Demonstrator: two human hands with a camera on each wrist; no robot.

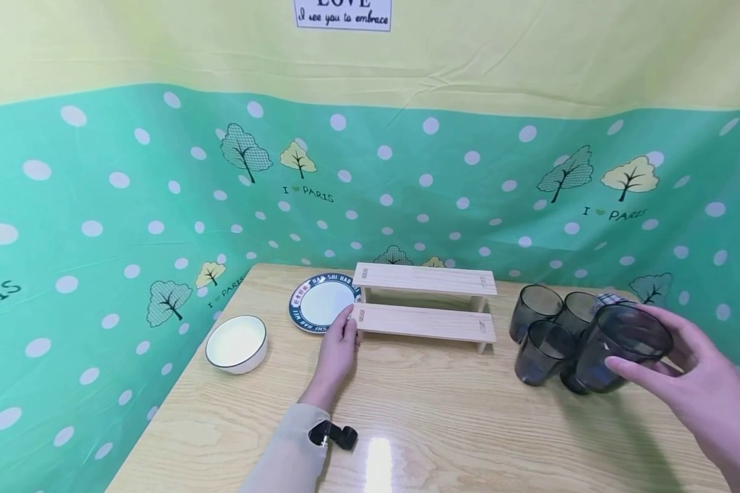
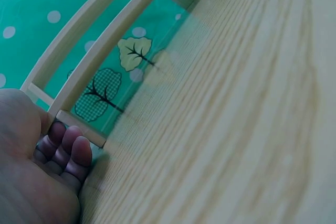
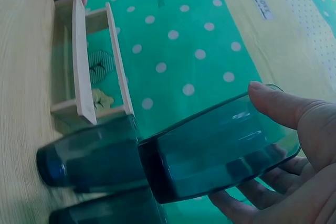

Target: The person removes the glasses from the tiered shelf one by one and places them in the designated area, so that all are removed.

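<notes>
My right hand holds a dark tinted drinking glass, thumb on the near side and fingers round the far side. In the right wrist view this glass is tilted, in front of other glasses. Several more dark glasses stand upright beside it on the table. With my left hand, I grip the left end of a two-tier wooden shelf at its lower board. The left wrist view shows curled fingers at the shelf's end piece.
A white bowl with a dark rim sits at the table's left. Behind my left hand lies a plate with a blue lettered rim, partly behind the shelf. A patterned curtain hangs around the wooden table.
</notes>
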